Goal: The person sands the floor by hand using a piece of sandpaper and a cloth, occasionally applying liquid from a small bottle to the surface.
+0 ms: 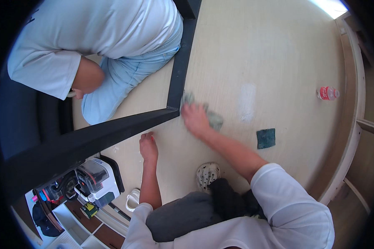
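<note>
- The right hand (194,118) lies on a grey-green cloth (215,120) with its fingers bent down over it, so it has hold of the cloth; the hand is a little blurred, and the exact place of each finger is not clear
- The cloth is on the pale floor (295,54), crumpled, just beside the corner of a black frame (180,74), and it shows on both sides of the right hand
- The left hand (148,145) is near the long lower bar of this frame, with the fingers loosely curled and only partly closed; I cannot tell if something small is inside, or if the fingertips touch the floor
- To the right of the cloth there is a whitish mark (247,101) on the floor, and below this mark lies a dark green square pad (266,138), flat and apart from both hands
- A clear bottle with red label (328,93) is farther to the right, near a wooden frame (353,103)
- A light clog (207,176) is on the floor below the right hand
- At the lower left, a white machine with a clear tank (97,178) stands near a white slipper (133,200)
- Another person (112,37), in white shirt and light blue jeans, is on the other side of the black frame
</note>
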The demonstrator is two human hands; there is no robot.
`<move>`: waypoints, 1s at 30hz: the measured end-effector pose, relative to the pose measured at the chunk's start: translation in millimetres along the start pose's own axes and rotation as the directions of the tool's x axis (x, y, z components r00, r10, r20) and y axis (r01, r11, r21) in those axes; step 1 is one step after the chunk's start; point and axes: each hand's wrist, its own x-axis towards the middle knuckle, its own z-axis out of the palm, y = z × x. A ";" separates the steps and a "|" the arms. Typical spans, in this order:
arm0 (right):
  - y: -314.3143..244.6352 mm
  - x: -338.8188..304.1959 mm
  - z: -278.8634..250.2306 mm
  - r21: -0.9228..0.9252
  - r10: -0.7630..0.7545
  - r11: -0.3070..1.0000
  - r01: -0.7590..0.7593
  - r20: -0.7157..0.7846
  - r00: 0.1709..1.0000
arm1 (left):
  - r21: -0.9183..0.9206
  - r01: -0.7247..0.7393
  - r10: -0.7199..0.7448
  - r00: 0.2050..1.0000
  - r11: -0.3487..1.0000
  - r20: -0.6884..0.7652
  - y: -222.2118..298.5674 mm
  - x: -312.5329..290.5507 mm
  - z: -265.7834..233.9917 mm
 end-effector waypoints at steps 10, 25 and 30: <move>43.5 17.6 -68.3 0.576 0.159 0.795 -0.188 0.101 0.982 | 0.009 0.063 -0.062 0.996 0.998 -0.063 -36.2 -11.1 4.2; 44.5 -93.0 -79.1 0.499 0.356 0.804 -0.324 0.033 0.934 | 0.051 -0.047 0.039 0.988 0.998 0.153 32.9 6.0 8.2; 88.5 -73.3 -70.4 0.035 0.568 0.823 -0.567 -0.027 0.822 | 0.230 -0.056 -0.026 0.940 0.972 0.341 66.6 3.1 -5.6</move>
